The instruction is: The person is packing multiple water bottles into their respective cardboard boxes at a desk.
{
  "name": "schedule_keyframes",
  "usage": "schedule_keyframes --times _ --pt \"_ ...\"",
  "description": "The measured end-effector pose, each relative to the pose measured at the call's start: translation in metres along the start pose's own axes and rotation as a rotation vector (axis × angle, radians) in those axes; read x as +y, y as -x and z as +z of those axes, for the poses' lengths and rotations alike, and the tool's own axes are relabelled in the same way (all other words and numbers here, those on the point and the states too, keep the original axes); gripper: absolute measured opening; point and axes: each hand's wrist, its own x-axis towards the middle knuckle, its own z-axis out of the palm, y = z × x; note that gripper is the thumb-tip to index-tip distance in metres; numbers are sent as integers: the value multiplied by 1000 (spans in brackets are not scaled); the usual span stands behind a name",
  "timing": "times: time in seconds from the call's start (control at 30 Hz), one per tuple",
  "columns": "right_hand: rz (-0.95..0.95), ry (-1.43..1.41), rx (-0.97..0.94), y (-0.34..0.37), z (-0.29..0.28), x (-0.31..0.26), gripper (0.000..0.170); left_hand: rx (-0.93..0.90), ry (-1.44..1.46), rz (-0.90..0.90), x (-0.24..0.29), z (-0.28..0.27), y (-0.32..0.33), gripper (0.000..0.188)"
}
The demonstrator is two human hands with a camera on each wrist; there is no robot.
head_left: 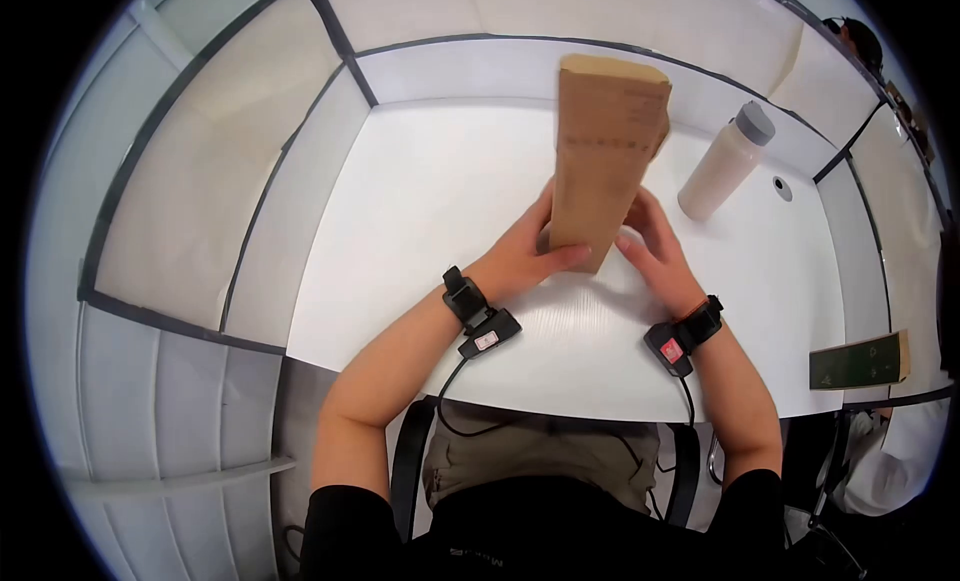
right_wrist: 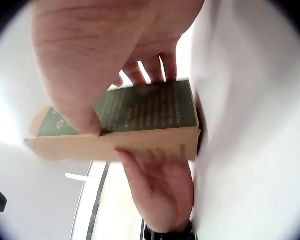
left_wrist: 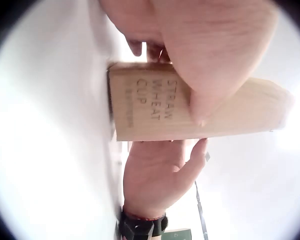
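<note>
A tall brown cardboard box (head_left: 605, 171) stands upright, slightly tilted, between both hands, its lower end right at the white table. My left hand (head_left: 515, 256) grips its left side low down, thumb laid across the near face. "STRAW WHEAT CUP" is printed on the cardboard box (left_wrist: 150, 105) in the left wrist view. On the other side, my right hand (head_left: 662, 256) holds it low, its fingers partly hidden behind. From the right wrist, the box (right_wrist: 145, 112) shows a dark green printed face, with the thumb at that face's edge.
A pale bottle (head_left: 715, 171) with a grey lid stands at the back right, near a round cable hole (head_left: 782, 188). A dark green box (head_left: 858, 363) lies at the right front edge. Low partition walls (head_left: 450, 71) enclose the white table (head_left: 400, 221).
</note>
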Motion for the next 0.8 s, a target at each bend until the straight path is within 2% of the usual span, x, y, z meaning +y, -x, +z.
schedule_keyframes --times 0.03,0.13,0.17,0.27,0.3,0.33,0.4,0.43,0.5,0.57,0.67,0.7,0.8 --pt "64 -110 14 3 7 -3 63 -2 -90 71 -6 1 -1 71" --pt "101 -24 -24 3 12 -10 66 86 -344 249 -16 -7 -4 64" --pt "118 34 10 1 10 -9 72 135 -264 188 -15 -5 -3 61" --pt "5 149 87 3 12 -8 78 143 -9 104 -19 -7 -2 62" --pt "45 127 38 2 11 -10 82 90 52 129 -23 -8 -2 61" --pt "94 45 11 3 13 -8 83 16 101 78 -7 -4 0 68" --pt "199 -96 -17 5 15 -9 83 -10 107 158 -22 -3 -1 86" --pt "178 -6 -51 3 14 -11 91 -1 52 196 -24 -2 -2 92" --pt "56 74 30 3 19 -16 98 19 -59 271 -29 -3 -4 104" --pt "-58 236 142 2 25 -10 111 58 -127 254 -18 1 -4 107" --pt "-46 332 285 3 33 -20 114 113 -159 264 -20 0 -5 108" --pt "-51 327 344 3 38 -19 105 131 -181 293 -22 2 -5 108" --pt "61 434 273 0 45 -37 93 219 -156 291 -4 21 -2 103"
